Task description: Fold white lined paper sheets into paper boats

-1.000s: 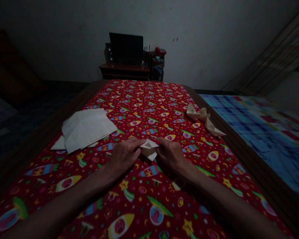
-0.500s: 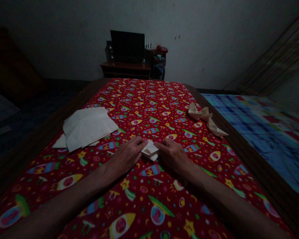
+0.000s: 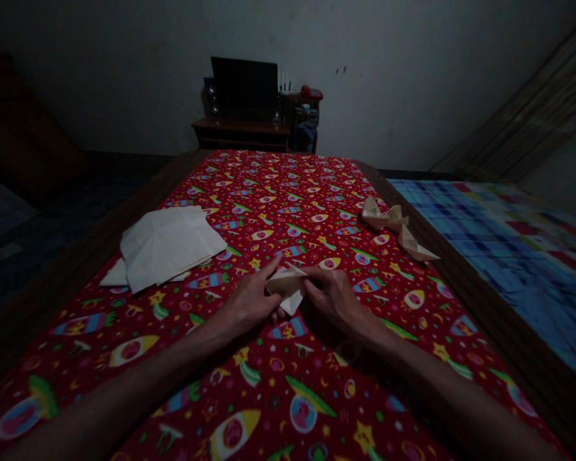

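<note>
Red patterned cloth (image 3: pixel 288 186) on table (image 3: pixel 484 307); paper stack (image 3: pixel 173 243) left, folded paper pieces (image 3: pixel 377 219) right.

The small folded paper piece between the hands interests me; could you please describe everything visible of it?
The small, pale folded paper piece looks thin and creased. Its upper part shows a broad, beige-shaded face; below, a whiter part narrows to a point toward the viewer. The left hand holds its left side, the right hand its right. It is over the red, rocket-patterned cloth; whether they touch is unclear. Fingers hide its side edges, and dimness blurs finer folds.
</note>
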`<state>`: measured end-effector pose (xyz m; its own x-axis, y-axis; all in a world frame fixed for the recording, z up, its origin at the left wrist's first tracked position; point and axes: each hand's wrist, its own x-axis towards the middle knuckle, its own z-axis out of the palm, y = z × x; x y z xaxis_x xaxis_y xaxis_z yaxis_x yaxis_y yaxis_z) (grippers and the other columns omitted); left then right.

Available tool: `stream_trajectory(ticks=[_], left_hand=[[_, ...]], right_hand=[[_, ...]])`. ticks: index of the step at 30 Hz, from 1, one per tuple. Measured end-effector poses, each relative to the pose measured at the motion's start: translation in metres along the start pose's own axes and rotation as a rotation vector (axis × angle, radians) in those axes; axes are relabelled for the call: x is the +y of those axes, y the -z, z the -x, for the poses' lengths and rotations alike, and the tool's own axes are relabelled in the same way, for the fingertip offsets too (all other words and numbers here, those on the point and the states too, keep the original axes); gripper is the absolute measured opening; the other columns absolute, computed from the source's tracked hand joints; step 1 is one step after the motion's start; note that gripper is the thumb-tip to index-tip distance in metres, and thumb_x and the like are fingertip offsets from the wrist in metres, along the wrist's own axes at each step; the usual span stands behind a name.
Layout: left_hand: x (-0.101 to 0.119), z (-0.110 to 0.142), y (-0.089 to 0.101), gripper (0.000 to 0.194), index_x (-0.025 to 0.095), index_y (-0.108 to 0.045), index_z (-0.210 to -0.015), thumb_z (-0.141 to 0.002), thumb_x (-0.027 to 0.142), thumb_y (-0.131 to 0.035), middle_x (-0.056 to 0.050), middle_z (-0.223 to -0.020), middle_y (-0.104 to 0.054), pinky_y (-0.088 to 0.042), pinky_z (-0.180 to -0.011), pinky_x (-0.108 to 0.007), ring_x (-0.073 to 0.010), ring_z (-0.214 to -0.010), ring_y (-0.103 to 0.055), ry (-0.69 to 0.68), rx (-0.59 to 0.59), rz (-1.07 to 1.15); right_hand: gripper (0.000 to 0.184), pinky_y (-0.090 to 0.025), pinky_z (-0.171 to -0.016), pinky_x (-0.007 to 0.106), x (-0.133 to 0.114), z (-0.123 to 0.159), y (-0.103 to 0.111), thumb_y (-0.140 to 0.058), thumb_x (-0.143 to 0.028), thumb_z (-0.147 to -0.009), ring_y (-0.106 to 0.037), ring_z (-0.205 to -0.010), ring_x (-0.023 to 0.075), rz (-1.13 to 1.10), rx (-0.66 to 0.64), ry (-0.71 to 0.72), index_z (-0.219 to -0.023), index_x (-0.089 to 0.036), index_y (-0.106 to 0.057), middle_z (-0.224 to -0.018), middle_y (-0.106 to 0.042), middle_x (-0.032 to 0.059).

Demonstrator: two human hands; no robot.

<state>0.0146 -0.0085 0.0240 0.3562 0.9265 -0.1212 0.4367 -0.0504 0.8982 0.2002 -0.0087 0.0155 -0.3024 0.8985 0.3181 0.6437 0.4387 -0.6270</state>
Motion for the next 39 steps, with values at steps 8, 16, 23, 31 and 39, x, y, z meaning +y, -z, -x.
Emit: stream_trajectory(ticks=[8,16,23,31,39], left_hand=[[-0.004,0.017,0.017,0.047,0.023,-0.050,-0.126,-0.080,0.017,-0.053,-0.007,-0.096,-0.063,-0.045,-0.065,-0.028,-0.0217,-0.084,-0.061,-0.413,0.194,-0.964],[-0.021,0.017,0.023,0.020,0.016,-0.060,-0.098,-0.091,0.015,-0.041,-0.006,-0.091,-0.059,-0.043,-0.069,-0.025,-0.0159,-0.081,-0.056,-0.770,0.172,-0.841],[-0.020,0.016,0.024,0.022,0.020,-0.062,-0.085,-0.092,0.021,-0.041,-0.002,-0.083,-0.058,-0.037,-0.059,-0.023,-0.0127,-0.069,-0.054,-0.832,0.077,-0.961],[-0.024,0.015,0.028,0.019,0.018,-0.062,-0.087,-0.092,0.023,-0.045,-0.004,-0.089,-0.060,-0.041,-0.066,-0.025,-0.0139,-0.077,-0.056,-0.767,0.082,-0.875],[-0.027,0.015,0.026,0.016,0.017,-0.063,-0.091,-0.091,0.022,-0.047,-0.005,-0.090,-0.060,-0.044,-0.069,-0.026,-0.0154,-0.081,-0.056,-0.664,0.084,-0.733]], right_hand=[[0.027,-0.029,-0.052,0.023,-0.001,0.010,0.002,-0.048,-0.019,-0.087,-0.052,-0.061,0.0126,0.649,-0.098,0.265,-0.110,-0.023,-0.063,-0.073,-0.064,0.0027],[0.019,-0.029,-0.055,0.027,-0.010,0.013,0.002,-0.054,-0.021,-0.086,-0.052,-0.069,0.0161,0.753,-0.148,0.278,-0.103,-0.023,-0.063,-0.079,-0.061,0.0037],[0.014,-0.025,-0.053,0.026,-0.006,0.013,-0.001,-0.055,-0.019,-0.084,-0.046,-0.067,0.0150,0.731,-0.132,0.299,-0.095,-0.021,-0.064,-0.076,-0.058,0.0034],[0.018,-0.038,-0.069,0.029,-0.003,0.015,0.003,-0.048,-0.017,-0.089,-0.047,-0.080,0.0181,0.567,-0.053,0.585,-0.099,-0.014,-0.063,-0.090,-0.060,0.0088],[0.015,-0.035,-0.058,0.024,0.008,0.016,-0.004,-0.051,-0.019,-0.088,-0.049,-0.070,0.0146,0.361,-0.032,0.419,-0.083,-0.017,-0.066,-0.079,-0.060,0.0049]])
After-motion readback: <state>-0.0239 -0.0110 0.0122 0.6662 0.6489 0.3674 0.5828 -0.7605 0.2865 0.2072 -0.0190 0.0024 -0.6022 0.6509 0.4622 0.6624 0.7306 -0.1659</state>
